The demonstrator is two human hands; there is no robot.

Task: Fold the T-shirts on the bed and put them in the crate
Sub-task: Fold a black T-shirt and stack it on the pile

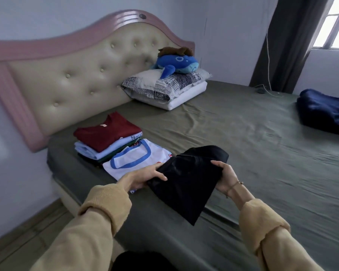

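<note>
Surveying the bed, we count a stack of folded T-shirts and a white one near its edge. Left hand and right hand pinch the black T-shirt, fingers curled, half-folded. Crate unseen; packing remains.

**One camera, worn on my head**

It looks forward and down from my standing height at the bed's near left corner, close over my hands. The wide lens takes in the headboard far left and the window far right.
</note>
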